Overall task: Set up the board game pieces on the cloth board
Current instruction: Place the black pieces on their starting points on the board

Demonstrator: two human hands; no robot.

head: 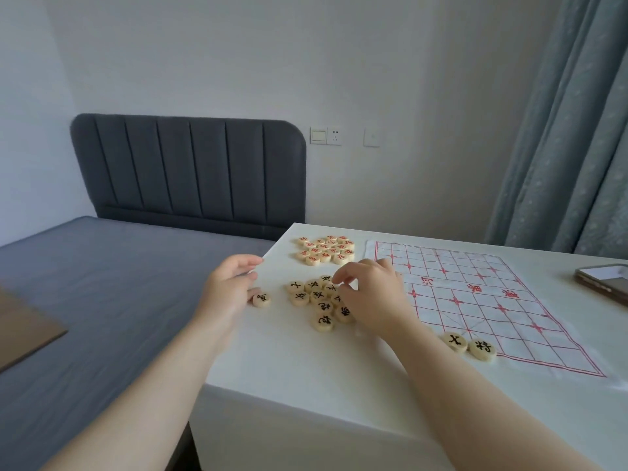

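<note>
Cloth board (492,321): red 漢, 界 across middle.

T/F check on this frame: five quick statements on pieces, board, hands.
1. The red-lettered pieces are clustered off the cloth board. True.
2. The board's grid is full of pieces. False: only two black-lettered pieces sit at its near edge.
3. The right hand is over the black-lettered pile. True.
4. The left hand holds a red piece above the board. False: it is at the left edge of the table, beside a lone black-lettered piece.
5. A flat device lies left of the board. False: it lies to the right.
</note>
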